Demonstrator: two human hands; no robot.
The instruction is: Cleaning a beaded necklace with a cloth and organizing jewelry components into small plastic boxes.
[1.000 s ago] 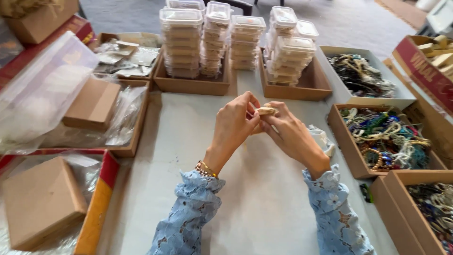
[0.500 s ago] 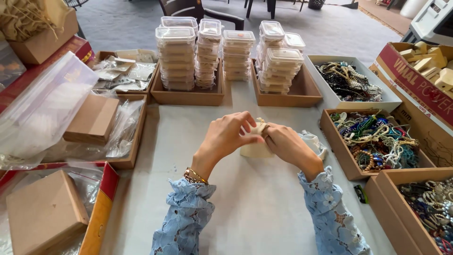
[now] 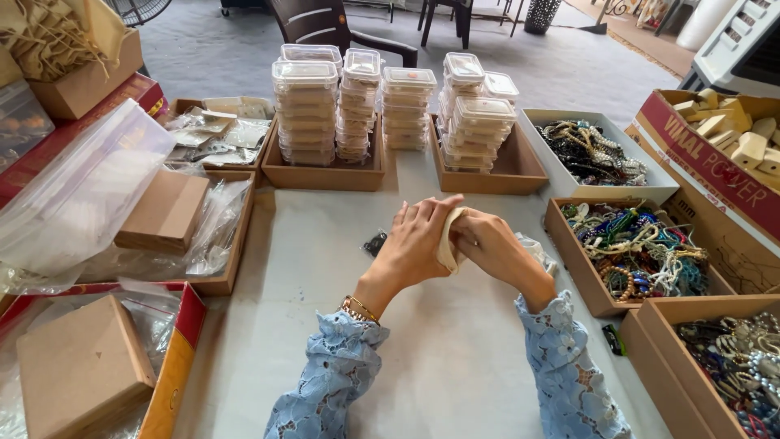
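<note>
Both hands meet over the middle of the grey table (image 3: 455, 349). My left hand (image 3: 414, 244) and my right hand (image 3: 491, 248) together grip a small cream cloth pouch (image 3: 449, 237), which is pressed between the palms so only its folded edge shows. Both wrists wear light blue lace sleeves, and a gold bracelet (image 3: 357, 309) circles the left wrist. A small dark item (image 3: 375, 242) lies on the table just left of my left hand. Clear plastic (image 3: 540, 250) lies behind my right hand.
Stacks of clear lidded containers (image 3: 305, 110) stand in brown trays at the back. Trays of mixed beaded jewellery (image 3: 638, 244) line the right side. Flat brown boxes (image 3: 162, 210) and plastic bags (image 3: 73, 199) sit on the left. A dark chair (image 3: 325, 24) stands beyond the table.
My hands have lowered from a raised pinch to near the table, and the pouch is now folded and pressed between both hands. The view has tilted slightly.
</note>
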